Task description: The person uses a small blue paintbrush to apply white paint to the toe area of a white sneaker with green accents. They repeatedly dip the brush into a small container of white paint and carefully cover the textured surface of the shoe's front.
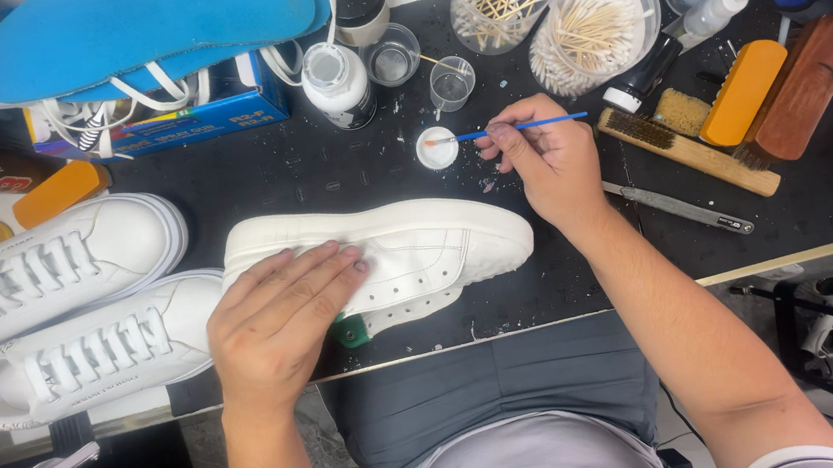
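Note:
A white sneaker lies on its side on the black worktop, sole edge toward the back. My left hand rests flat on its side, fingers spread over the heel half. My right hand pinches a thin blue-handled brush and holds its tip over a small white cap of paint just behind the shoe.
Two laced white sneakers sit at the left. Blue insoles on a box, a white bottle, small glass cups, jars of cotton swabs, brushes and a metal tool crowd the back and right.

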